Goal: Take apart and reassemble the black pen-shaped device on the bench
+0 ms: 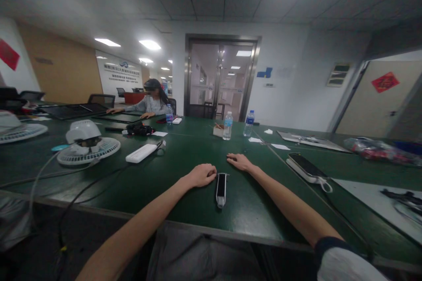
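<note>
Green laminate bench top (253, 215) under both hands, neither holding anything. Left hand (201, 175) curled loosely shut, resting on the bench; right hand (240, 162) flatter, fingers lying out, also on the surface. Slim black-and-silver handheld device (221, 189) lies lengthwise between them, just beside the left hand, seemingly touching neither; exact type hard to tell, view is soft. To the right, black smartphone (306, 165) sits on a white plastic block (298, 170), white cable loop (325, 185) at its end. To the left, white rectangular power bank (141, 153) with black cable (92, 189), white desk fan (87, 145) further out. Ahead, clear plastic water bottle (227, 126) beside a small cardboard box (218, 130). Far end, seated person in a grey shirt (150, 104), both of their hands on the bench
</note>
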The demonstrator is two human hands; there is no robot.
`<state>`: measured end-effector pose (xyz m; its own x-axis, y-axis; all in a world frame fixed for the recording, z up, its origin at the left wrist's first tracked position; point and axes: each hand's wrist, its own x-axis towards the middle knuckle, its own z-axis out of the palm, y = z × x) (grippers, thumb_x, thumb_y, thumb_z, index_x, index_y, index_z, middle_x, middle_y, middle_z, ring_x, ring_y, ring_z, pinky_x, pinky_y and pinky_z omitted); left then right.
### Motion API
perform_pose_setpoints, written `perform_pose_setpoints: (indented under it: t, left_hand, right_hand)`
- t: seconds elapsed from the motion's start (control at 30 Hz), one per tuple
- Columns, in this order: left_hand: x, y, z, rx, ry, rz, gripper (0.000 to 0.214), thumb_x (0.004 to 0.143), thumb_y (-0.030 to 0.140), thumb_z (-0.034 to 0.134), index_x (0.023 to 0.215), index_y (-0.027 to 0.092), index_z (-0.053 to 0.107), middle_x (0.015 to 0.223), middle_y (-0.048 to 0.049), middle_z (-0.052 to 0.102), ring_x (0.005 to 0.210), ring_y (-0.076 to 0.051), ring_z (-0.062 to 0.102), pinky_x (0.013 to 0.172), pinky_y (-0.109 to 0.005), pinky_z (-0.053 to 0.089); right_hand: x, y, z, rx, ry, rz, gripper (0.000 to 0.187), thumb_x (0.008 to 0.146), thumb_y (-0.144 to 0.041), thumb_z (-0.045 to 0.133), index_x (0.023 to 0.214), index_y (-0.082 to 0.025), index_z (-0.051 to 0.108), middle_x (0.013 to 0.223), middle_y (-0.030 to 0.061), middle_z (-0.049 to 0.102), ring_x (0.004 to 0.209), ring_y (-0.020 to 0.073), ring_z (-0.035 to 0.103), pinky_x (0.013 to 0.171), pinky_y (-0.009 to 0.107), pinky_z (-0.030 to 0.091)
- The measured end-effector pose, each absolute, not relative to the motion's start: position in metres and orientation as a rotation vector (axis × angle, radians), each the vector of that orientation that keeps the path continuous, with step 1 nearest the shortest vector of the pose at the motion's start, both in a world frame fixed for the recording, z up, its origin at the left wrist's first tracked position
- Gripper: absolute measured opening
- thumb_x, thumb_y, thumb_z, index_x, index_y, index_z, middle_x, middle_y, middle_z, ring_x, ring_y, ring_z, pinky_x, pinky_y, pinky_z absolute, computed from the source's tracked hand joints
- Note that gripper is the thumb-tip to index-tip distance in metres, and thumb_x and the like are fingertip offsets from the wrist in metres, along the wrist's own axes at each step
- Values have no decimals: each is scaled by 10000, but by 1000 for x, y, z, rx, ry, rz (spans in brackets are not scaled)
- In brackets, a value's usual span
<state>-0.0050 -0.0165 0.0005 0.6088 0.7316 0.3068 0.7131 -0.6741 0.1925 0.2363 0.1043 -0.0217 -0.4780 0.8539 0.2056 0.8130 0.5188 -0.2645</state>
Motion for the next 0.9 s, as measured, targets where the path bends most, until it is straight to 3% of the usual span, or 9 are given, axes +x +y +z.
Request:
perform_pose_setpoints:
  t: [0.23, 0.47, 0.7, 0.9]
  left_hand:
    - [-4, -28, 1, 2784, 1353, 606, 189, 853, 278, 445, 895, 179, 600, 803, -36, 581, 732, -157, 541, 654, -243, 403]
    - [-7, -29, 2, 2803, 1332, 593, 193, 858, 278, 429, 880, 172, 588, 793, -38, 577, 720, -158, 541, 652, -246, 405]
    - [3, -16, 20, 2926, 1169, 368, 124, 803, 221, 454, 755, 173, 558, 755, -39, 572, 694, -158, 527, 641, -248, 400]
    - [9, -4, 18, 2820, 1144, 470, 180, 819, 245, 435, 712, 159, 551, 703, -22, 564, 630, -135, 499, 595, -234, 379]
  right_hand:
    - [234, 46, -16, -1336, -2453, 229, 467, 906, -464, 329, 1191, -201, 591, 1297, 46, 522, 1217, 209, 456, 1025, 320, 333]
    - [255, 37, 7, -1290, -2435, 386, 415, 885, -407, 354, 1079, -205, 659, 1096, 13, 654, 998, 206, 599, 905, 313, 439]
    - [285, 56, 12, -1437, -2448, 205, 354, 827, -255, 426, 1090, -206, 657, 1121, 29, 643, 1036, 188, 585, 934, 282, 423]
    - [294, 53, 18, -1531, -2490, -16, 331, 806, -217, 449, 1053, -222, 669, 1075, 56, 659, 1007, 219, 596, 899, 298, 428]
